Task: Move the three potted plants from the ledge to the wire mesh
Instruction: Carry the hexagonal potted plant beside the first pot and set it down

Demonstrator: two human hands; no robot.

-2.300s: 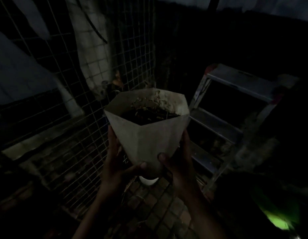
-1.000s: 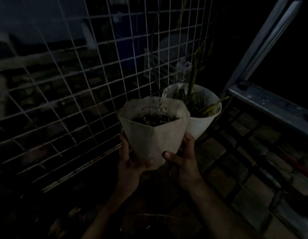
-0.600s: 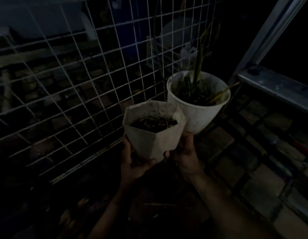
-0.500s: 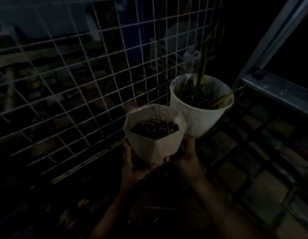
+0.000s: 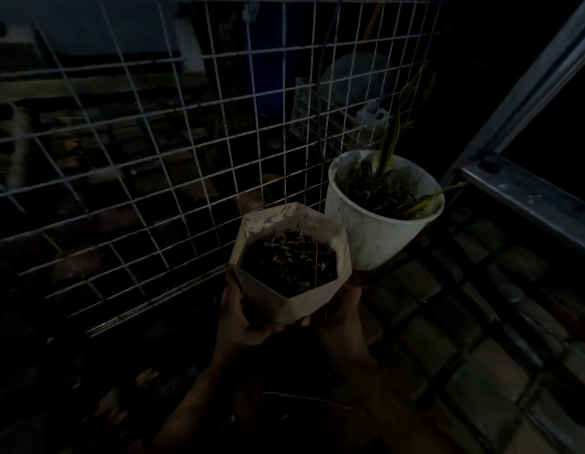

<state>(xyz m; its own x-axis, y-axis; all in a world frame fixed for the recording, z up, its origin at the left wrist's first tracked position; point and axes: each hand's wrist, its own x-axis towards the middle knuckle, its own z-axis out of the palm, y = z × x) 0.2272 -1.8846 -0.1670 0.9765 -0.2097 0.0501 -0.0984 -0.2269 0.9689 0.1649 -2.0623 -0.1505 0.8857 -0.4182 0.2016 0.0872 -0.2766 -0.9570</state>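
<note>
Both hands have brought the angled pot (image 5: 292, 260) down low since a moment ago, and it now sits close beside the round white pot (image 5: 373, 231), which shows at about two o'clock from it. The left hand (image 5: 242, 314) wraps its fingers around the left side of the angled pot, and the right hand (image 5: 341, 311) cups the right side, so both hands are closed on it. It is very dark, so I cannot tell if the pot's bottom is touching the brick floor (image 5: 474, 339) yet. The wire mesh (image 5: 173, 142) stands at about eleven o'clock, just behind both pots. I think the pot is about to be set down by the mesh. If the hands let go too soon, or the bricks are bumpy, the pot could tip and spill its dirt. It could also bump the round white pot and knock its long leaves (image 5: 391, 142).
</note>
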